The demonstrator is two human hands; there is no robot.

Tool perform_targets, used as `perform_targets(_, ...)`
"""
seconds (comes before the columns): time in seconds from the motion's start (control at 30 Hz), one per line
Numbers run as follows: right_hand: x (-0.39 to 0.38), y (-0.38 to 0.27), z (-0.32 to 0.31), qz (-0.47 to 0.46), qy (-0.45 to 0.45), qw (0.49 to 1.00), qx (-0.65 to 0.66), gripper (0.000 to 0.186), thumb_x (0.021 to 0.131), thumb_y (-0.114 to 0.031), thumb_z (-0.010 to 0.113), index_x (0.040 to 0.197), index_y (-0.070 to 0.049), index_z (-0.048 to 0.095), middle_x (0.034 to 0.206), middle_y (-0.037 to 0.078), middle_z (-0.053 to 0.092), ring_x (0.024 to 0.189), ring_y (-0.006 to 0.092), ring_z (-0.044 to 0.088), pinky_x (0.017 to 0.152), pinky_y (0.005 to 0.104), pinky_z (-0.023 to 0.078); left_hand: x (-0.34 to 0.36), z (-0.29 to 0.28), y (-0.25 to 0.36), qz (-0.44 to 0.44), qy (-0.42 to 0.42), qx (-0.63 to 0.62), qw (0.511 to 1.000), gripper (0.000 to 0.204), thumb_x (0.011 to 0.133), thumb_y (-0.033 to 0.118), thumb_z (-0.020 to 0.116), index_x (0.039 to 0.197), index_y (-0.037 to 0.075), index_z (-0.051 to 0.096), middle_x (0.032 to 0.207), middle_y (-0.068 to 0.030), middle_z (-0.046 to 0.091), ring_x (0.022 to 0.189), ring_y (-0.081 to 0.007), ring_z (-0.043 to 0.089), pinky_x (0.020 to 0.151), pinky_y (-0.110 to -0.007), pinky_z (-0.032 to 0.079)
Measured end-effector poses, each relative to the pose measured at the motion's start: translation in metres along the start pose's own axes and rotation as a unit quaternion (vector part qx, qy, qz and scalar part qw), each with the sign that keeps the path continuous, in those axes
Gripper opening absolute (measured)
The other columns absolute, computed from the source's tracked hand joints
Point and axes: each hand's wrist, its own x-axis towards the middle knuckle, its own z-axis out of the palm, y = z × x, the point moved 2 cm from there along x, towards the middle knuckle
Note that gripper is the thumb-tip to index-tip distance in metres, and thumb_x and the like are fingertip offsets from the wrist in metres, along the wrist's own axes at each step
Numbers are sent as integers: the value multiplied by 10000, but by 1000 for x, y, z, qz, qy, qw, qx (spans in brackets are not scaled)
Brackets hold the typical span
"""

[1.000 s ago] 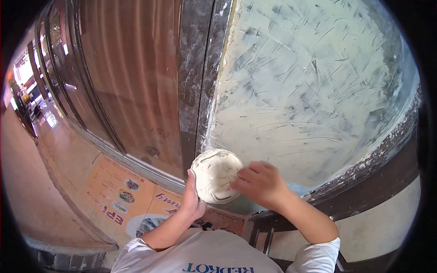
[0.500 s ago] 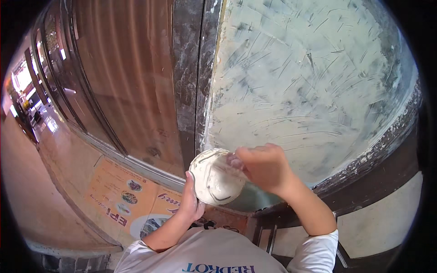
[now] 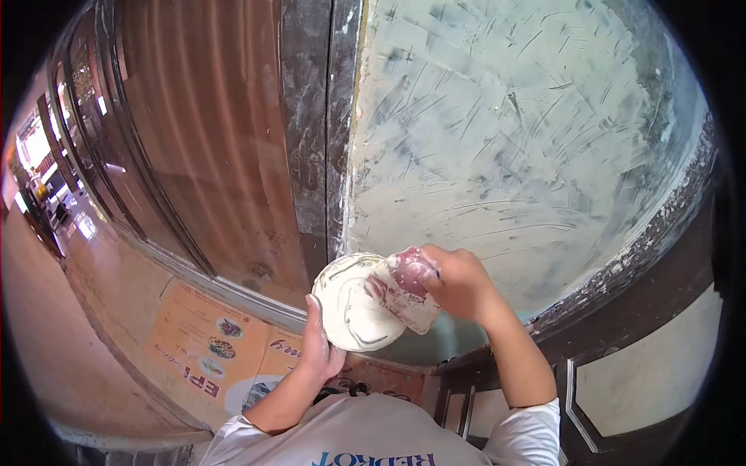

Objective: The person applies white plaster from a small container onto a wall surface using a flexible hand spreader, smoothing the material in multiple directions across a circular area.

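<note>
My left hand [image 3: 317, 349] holds a round bowl [image 3: 342, 307] of cream-white putty by its left rim, thumb up along the side and fingers beneath. Dark streaks mark the putty's surface. My right hand [image 3: 458, 283] is closed on a putty-smeared reddish scraper [image 3: 412, 272]. Its broad blade [image 3: 413, 311] carries white putty and overlaps the bowl's right edge. Whether the blade touches the putty cannot be made out. Beyond the bowl rises a panel [image 3: 482, 132] coated unevenly with pale putty, crossed by dark scrapes.
A dark, paint-spotted frame post [image 3: 307, 124] borders the panel on the left, beside a brown curtained glass pane [image 3: 210, 116]. An orange printed poster [image 3: 206, 334] with food pictures lies at the lower left. Dark wood with pale inset panels [image 3: 645, 373] stands at the right.
My right hand has turned and drawn slightly right, bringing the scraper's putty-laden blade into plain sight. The bowl and left hand have shifted a little left in the picture.
</note>
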Motion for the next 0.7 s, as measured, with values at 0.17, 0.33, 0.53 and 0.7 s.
perform_targets(0.17, -5, 37, 18, 76, -25, 969, 233, 267, 979, -249, 570, 1126, -51, 672, 896, 109, 714, 745, 186, 646, 682, 346, 523, 3, -3, 4, -2, -15, -25, 1000, 721, 1011, 599, 313, 1493, 64, 336, 1487, -120, 442, 1357, -272, 446, 1142, -429, 357)
perform_targets(0.33, -18, 61, 16, 90, -146, 959, 227, 233, 965, -226, 607, 1115, -61, 674, 875, 103, 703, 734, 180, 640, 697, 338, 524, 6, -7, 1, -21, -26, -47, 998, 680, 1021, 564, 335, 1474, 58, 371, 1467, -126, 470, 1331, -282, 478, 1126, -439, 383)
perform_targets(0.53, -30, 70, -10, 97, -100, 964, 226, 183, 973, -182, 605, 1044, -23, 661, 827, 39, 675, 732, 108, 569, 683, 293, 487, 8, -25, -3, -38, -18, -68, 997, 680, 1020, 552, 353, 1479, 50, 363, 1473, -136, 465, 1329, -295, 481, 1118, -444, 398)
perform_targets(0.7, -22, 71, 21, 135, -60, 919, 367, 209, 1000, -198, 564, 1015, -9, 651, 868, 8, 653, 784, 89, 544, 711, 264, 471, 12, -19, -8, -44, -26, -52, 997, 692, 1016, 562, 354, 1481, 49, 363, 1482, -128, 458, 1336, -288, 475, 1122, -439, 390)
